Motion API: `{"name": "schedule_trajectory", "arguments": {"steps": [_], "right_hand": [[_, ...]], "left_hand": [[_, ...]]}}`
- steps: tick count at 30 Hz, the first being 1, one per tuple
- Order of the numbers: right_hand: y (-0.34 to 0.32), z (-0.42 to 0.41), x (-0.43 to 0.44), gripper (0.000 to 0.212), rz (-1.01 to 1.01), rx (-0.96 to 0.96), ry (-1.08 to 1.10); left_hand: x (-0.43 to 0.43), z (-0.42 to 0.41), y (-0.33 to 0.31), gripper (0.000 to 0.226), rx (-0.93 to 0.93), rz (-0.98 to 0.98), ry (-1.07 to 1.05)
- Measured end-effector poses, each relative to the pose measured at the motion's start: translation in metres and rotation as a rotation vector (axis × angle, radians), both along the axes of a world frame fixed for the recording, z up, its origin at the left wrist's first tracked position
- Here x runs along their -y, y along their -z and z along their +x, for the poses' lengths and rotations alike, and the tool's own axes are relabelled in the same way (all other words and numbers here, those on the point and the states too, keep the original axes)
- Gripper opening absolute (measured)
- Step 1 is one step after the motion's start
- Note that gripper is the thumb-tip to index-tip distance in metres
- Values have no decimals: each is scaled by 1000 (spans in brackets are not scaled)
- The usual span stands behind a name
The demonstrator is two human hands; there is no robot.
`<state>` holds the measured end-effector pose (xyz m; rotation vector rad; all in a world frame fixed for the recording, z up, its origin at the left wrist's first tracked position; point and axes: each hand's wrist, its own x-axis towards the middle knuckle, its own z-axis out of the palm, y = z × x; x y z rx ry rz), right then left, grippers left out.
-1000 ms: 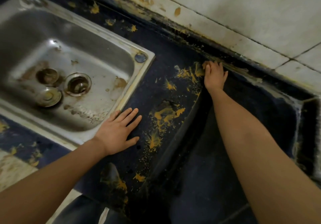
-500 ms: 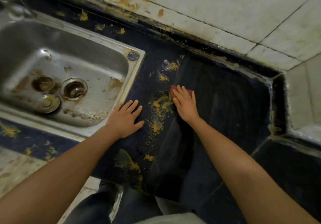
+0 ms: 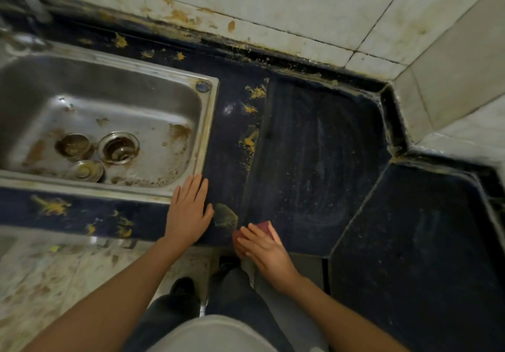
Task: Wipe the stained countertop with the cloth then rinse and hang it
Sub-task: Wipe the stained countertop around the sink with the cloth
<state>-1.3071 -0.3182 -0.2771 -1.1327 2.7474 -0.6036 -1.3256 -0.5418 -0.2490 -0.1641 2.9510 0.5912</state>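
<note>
Sink (image 3: 211,122) holds loose drain caps (image 3: 85,170). My left hand (image 3: 188,215) lies flat by its corner. My right hand (image 3: 266,252) presses the cloth (image 3: 264,227) at the front edge, both hands' fingers straight, open surface (image 3: 314,160) rightward.

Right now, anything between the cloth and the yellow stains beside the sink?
Nothing visible lies between the cloth under the right hand and the stains beside the sink. The left hand rests flat between it and the front-edge stains.
</note>
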Motion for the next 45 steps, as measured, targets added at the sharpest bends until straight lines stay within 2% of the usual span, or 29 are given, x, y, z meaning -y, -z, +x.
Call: {"name": "schedule_trajectory", "arguments": {"steps": [3, 6, 8, 9, 13, 17, 21, 24, 27, 31, 33, 36, 39, 43, 45], "right_hand": [[-5, 17, 5, 42, -50, 56, 36], [-26, 20, 0, 56, -252, 205, 248], [-47, 11, -12, 37, -389, 301, 477], [-56, 4, -21, 30, -473, 304, 593], [-70, -34, -63, 32, -616, 159, 953], [-52, -55, -80, 34, -685, 228, 1167], [-31, -46, -49, 36, -552, 276, 1137], [-18, -28, -15, 49, -469, 312, 1038], [-23, -8, 29, 39, -466, 383, 896], [-46, 3, 73, 24, -690, 565, 839], [-60, -2, 84, 21, -916, 702, 962], [-80, -13, 88, 22, -1273, 1004, 1138], [-100, -20, 82, 39, -1304, 1252, 1190], [-122, -18, 78, 28, -1348, 1317, 1089], [-126, -17, 78, 33, -1387, 1338, 1040]], "left_hand": [[1, 14, 4, 59, -22, -21, 32], [3, 23, 5, 59, -39, -59, 70], [4, 28, 4, 58, -39, -92, 94], [4, 30, 3, 58, -39, -103, 101], [8, 37, 4, 57, -27, -132, 100], [14, 49, 8, 57, -30, -111, 58], [23, 58, 14, 59, -37, -76, -8], [27, 60, 14, 65, -29, -34, -61], [28, 61, 11, 70, -56, -7, -90], [30, 61, 3, 64, -102, 13, -92], [31, 61, -2, 62, -120, 39, -100], [28, 57, -11, 54, -172, 93, -85], [17, 49, -24, 52, -244, 228, -59], [-2, 39, -44, 45, -431, 335, 66], [-12, 35, -49, 42, -498, 350, 140]]}}
